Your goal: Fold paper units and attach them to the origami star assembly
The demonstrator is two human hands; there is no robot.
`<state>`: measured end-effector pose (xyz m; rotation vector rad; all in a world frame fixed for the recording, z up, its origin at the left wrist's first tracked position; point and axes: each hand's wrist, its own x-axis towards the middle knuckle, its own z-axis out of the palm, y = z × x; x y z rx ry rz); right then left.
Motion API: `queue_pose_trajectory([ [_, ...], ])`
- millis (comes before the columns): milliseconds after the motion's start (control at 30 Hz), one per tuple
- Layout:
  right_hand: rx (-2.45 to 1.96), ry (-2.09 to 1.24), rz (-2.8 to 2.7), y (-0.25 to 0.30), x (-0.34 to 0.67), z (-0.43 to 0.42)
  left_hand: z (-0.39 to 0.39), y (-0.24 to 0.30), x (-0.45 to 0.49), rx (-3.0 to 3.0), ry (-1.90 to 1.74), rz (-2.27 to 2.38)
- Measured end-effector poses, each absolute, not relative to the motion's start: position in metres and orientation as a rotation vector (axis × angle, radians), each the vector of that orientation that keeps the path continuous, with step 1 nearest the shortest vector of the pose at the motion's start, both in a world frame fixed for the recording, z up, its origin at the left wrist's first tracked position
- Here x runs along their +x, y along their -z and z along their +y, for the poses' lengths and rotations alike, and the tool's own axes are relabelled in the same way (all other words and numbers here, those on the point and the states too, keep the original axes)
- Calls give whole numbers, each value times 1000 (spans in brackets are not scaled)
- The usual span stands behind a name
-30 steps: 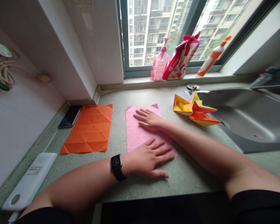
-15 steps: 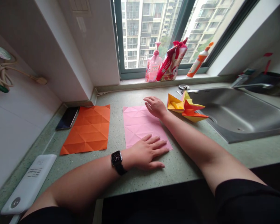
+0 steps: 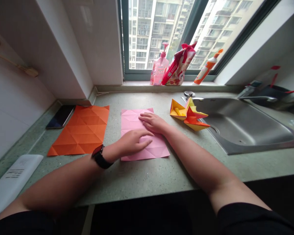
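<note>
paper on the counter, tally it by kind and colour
orange creased sheet: 1
pink creased sheet: 1
yellow and red folded paper model: 1
total: 3

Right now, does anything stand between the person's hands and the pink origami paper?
Nothing visible does: the left hand and the right hand both rest directly on the pink creased paper. The orange creased sheet lies to its left and the folded paper model to its right, neither in the way.
</note>
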<state>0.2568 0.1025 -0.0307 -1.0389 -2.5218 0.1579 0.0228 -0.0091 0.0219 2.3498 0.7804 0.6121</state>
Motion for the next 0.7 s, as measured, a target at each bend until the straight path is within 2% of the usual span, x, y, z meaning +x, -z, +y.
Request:
queue_pose_trajectory([
  [100, -1021, -223, -2516, 34, 260, 108, 16, -10, 14, 2458, -695, 1000],
  [267, -1064, -290, -2495, 37, 262, 113, 24, 15, 13, 2640, -251, 1125],
  [500, -1075, -317, -2504, 34, 262, 115, 12, 13, 16, 2734, -144, 1038],
  [700, -1063, -291, -2488, 35, 261, 116, -9, 10, 25, 2814, -116, 751],
])
